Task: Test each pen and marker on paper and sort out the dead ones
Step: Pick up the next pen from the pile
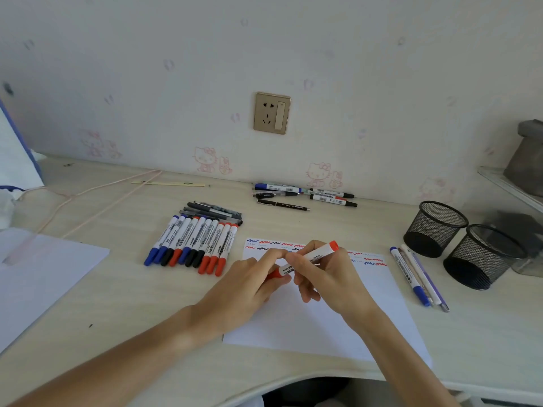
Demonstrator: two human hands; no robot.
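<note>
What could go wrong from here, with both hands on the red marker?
1. Both hands, left hand and right hand, grip the red marker over the test paper; a sudden cap release could smear ink on fingers or sheet.
2. Three sorted groups, the row of markers, the pile by the wall and the pens by the mesh cups, carry no labels, so a dead one may get misfiled.

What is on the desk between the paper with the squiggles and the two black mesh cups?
In the head view, a small bunch of pens lies on the desk between the test paper and the mesh cups; one has a blue cap.
</note>
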